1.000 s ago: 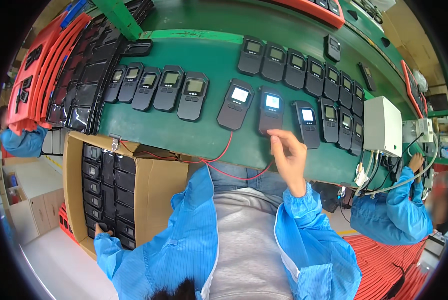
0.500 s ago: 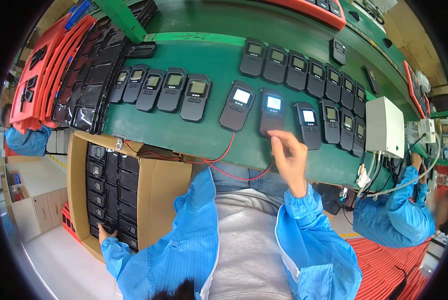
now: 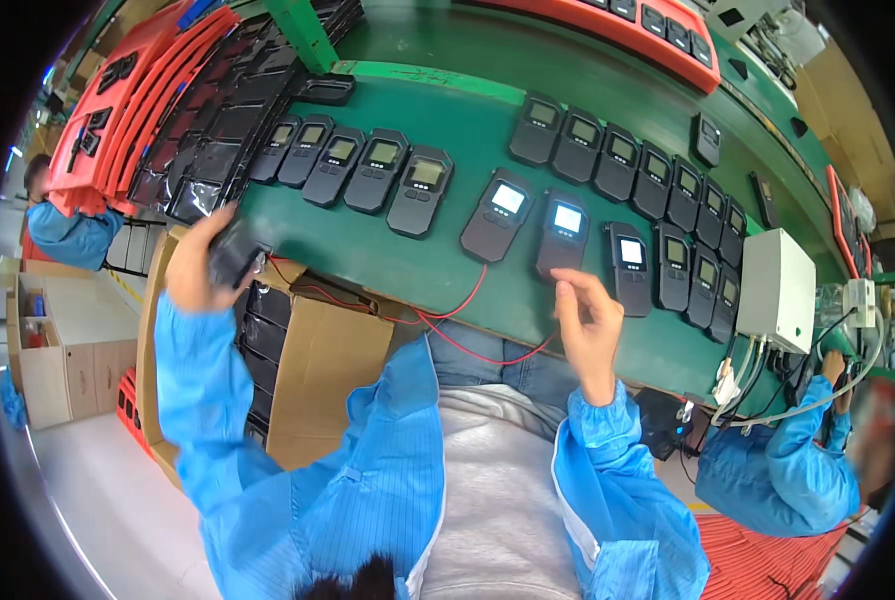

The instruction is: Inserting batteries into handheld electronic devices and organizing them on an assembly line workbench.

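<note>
My left hand (image 3: 196,262), blurred by motion, grips a dark handheld meter (image 3: 236,255) above the far edge of the cardboard box. My right hand (image 3: 590,325) is pinched at the bottom end of a lit handheld meter (image 3: 565,228) lying on the bench. A red wire (image 3: 498,357) runs under that hand; its end is hidden by the fingers. To the left, a second lit meter (image 3: 498,212) has another red lead (image 3: 476,295) at its bottom end. Right of my hand lies a third meter with a lit screen (image 3: 630,262).
More grey meters stand in rows on the green bench (image 3: 368,255), left and right. The open cardboard box (image 3: 333,385) holds black trays. A white box with cables (image 3: 776,290) sits at right, near a co-worker's blue sleeve (image 3: 783,455). Red trays (image 3: 118,120) are stacked at far left.
My left hand has risen from inside the cardboard box to bench height, now with a meter in it. My right hand stays at the lit meter. The whole view has shifted slightly.
</note>
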Available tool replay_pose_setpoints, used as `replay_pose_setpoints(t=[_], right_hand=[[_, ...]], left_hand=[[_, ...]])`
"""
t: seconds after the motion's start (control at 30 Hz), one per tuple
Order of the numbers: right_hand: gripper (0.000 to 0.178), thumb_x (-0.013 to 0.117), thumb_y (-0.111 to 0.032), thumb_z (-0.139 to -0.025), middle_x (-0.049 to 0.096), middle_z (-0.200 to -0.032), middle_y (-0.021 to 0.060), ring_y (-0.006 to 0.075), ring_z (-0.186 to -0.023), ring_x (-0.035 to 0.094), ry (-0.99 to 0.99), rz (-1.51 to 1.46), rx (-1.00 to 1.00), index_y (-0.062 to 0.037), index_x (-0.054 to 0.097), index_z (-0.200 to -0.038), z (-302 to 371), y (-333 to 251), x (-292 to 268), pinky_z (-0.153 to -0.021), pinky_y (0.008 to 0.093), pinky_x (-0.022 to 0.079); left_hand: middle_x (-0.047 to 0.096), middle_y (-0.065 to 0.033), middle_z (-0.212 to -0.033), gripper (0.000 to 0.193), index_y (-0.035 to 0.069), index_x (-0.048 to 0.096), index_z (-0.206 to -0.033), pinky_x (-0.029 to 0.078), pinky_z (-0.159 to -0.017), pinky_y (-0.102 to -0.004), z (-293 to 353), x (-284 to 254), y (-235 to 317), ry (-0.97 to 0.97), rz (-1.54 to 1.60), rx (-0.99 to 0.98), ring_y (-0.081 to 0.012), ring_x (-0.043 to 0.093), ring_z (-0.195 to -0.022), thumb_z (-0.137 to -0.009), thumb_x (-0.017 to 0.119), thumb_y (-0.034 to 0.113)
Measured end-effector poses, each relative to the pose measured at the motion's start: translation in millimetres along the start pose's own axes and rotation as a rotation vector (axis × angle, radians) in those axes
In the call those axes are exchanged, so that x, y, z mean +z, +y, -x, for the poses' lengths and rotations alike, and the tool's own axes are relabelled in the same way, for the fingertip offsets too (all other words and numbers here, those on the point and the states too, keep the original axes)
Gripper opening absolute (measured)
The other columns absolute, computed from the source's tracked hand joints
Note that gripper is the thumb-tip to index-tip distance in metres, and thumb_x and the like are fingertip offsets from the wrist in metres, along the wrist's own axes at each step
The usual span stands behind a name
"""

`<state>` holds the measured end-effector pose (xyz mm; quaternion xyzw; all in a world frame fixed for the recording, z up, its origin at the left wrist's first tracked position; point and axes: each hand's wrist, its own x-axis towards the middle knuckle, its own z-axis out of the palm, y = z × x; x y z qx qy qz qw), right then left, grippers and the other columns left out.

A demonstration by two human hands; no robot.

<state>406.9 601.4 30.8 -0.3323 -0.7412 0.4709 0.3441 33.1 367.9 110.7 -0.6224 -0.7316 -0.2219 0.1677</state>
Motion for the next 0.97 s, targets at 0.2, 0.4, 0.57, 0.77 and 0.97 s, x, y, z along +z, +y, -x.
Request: replay_pose_setpoints(t=[0.2, 0.4, 0.57, 0.77, 0.97], right_hand=[[0.014, 0.060, -0.005, -0.092, 0.059, -0.068, -0.0024, 0.0038, -0.058, 0.052, 0.067, -0.031, 0.011, 0.0003, 0.066, -0.102, 2, 1, 1, -0.053, 0.0195, 0.039], [0.013, 0.060, -0.003, -0.091, 0.059, -0.067, -0.0013, 0.0042, -0.058, 0.053, 0.051, -0.023, 0.049, 0.0007, 0.066, -0.101, -1, 0, -3, -0.052, 0.0194, 0.039], [0.013, 0.060, -0.003, -0.091, 0.060, -0.067, 0.0000, 0.0048, -0.058, 0.054, 0.024, -0.037, 0.059, 0.0009, 0.066, -0.101, -2, 0, -5, -0.052, 0.0196, 0.039], [0.013, 0.060, -0.003, -0.091, 0.060, -0.066, 0.0010, 0.0054, -0.058, 0.055, -0.005, -0.032, 0.058, 0.0009, 0.067, -0.102, -2, -1, -7, -0.052, 0.0204, 0.039], [0.014, 0.060, -0.003, -0.091, 0.062, -0.067, 0.0020, 0.0068, -0.058, 0.056, -0.003, -0.034, 0.072, 0.0004, 0.067, -0.102, -1, -1, -5, -0.053, 0.0209, 0.041]], left_hand=[[0.063, -0.0121, -0.110, 0.063, 0.008, 0.055, -0.118, 0.050, -0.086, -0.0410, -180, 118, 9, -0.073, 0.143, 0.553, -0.0330, 0.061, -0.102, -0.060, 0.080, 0.006], [0.058, -0.0099, -0.125, 0.045, 0.009, 0.054, -0.117, 0.045, -0.099, -0.0416, -232, 187, 51, -0.215, 0.061, 0.893, -0.0289, 0.056, -0.116, -0.073, 0.065, 0.002], [0.051, -0.0075, -0.137, 0.043, 0.011, 0.052, -0.124, 0.036, -0.109, -0.0418, -225, 199, 37, -0.184, -0.089, 0.935, -0.0252, 0.046, -0.129, -0.082, 0.055, 0.002], [0.042, -0.0066, -0.146, 0.055, 0.014, 0.049, -0.132, 0.032, -0.113, -0.0428, -213, 168, -3, -0.293, -0.347, 0.797, -0.0241, 0.037, -0.137, -0.080, 0.058, 0.002], [0.028, -0.0061, -0.154, 0.073, 0.019, 0.041, -0.141, 0.026, -0.115, -0.0428, -193, 157, -28, -0.837, 0.002, 0.135, -0.0249, 0.031, -0.140, -0.075, 0.067, 0.006]])
